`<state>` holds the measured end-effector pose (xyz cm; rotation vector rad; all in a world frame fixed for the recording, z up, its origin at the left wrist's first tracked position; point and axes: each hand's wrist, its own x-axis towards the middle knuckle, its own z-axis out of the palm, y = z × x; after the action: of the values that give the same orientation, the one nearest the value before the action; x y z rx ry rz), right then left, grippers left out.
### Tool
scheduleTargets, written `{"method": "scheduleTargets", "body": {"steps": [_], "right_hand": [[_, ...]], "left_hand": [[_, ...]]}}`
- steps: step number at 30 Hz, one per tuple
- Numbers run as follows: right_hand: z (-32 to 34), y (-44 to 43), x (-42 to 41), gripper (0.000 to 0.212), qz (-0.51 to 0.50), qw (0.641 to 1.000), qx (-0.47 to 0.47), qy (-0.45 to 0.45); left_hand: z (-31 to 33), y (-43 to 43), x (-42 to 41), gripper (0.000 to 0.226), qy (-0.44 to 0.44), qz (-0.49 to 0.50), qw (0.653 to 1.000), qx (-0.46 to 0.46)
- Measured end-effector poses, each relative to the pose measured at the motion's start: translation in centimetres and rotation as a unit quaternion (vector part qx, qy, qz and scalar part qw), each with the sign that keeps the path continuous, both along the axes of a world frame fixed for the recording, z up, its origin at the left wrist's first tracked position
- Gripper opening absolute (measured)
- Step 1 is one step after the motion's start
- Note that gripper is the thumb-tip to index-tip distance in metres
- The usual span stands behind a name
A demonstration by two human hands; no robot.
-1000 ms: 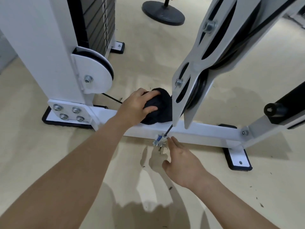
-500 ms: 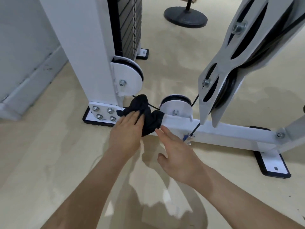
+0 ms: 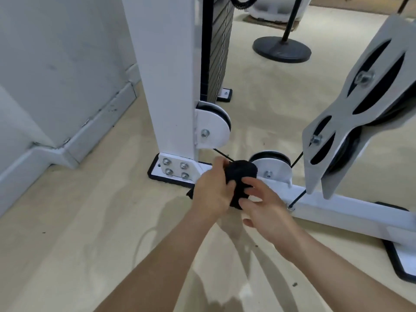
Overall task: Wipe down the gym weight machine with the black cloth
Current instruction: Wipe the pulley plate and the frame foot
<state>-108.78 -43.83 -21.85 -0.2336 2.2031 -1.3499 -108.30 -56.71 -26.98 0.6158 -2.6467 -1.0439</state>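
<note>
Our two bare forearms reach forward from the lower edge of the view and converge near the middle. Our left hand (image 3: 211, 194) has its back turned up, fingers curled in a closed grip, thumb side toward the right hand. Our right hand (image 3: 263, 208) sits just beside it, fingers bent inward, fingertips (image 3: 248, 184) pinching, thumb hanging loose below. The wrists are slightly apart.

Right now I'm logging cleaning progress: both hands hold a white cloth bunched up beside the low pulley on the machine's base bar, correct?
Not quite: the cloth is black, not white. The head view shows the left hand and right hand holding it bunched beside the low pulley on the base bar.
</note>
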Motion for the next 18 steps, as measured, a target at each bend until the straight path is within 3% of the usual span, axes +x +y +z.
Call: {"method": "scheduleTargets", "body": {"steps": [4,8,10,12,14,15,18], "right_hand": [[2.9,-5.2,-1.9,0.037,-0.025,0.987,-0.142,-0.077],[5.1,-9.9,-4.6,0.028,-0.040,0.979,-0.197,-0.031],[5.1,-11.6,-5.1,0.029,-0.033,0.983,-0.171,0.062],[4.5,-12.4,-5.1,0.029,0.044,0.967,-0.073,0.239],[3.7,-12.2,-5.7,0.025,0.141,0.885,0.049,0.441],[3.5,-11.8,-6.3,0.023,0.168,0.850,0.094,0.491],[2.6,-10.3,-7.8,0.020,0.141,0.812,0.146,0.547]], "left_hand": [[4.0,-1.7,0.2,0.024,0.138,0.157,0.974,0.087],[7.3,-4.7,0.0,0.023,0.259,0.241,0.892,0.283],[7.5,-6.0,0.2,0.023,0.323,0.260,0.831,0.370],[6.7,-6.8,0.0,0.018,0.342,0.287,0.800,0.400],[5.9,-7.0,-0.8,0.014,0.325,0.316,0.814,0.362],[5.7,-6.8,-1.4,0.013,0.320,0.330,0.824,0.331],[5.7,-4.7,-2.7,0.014,0.343,0.326,0.846,0.248]]}}
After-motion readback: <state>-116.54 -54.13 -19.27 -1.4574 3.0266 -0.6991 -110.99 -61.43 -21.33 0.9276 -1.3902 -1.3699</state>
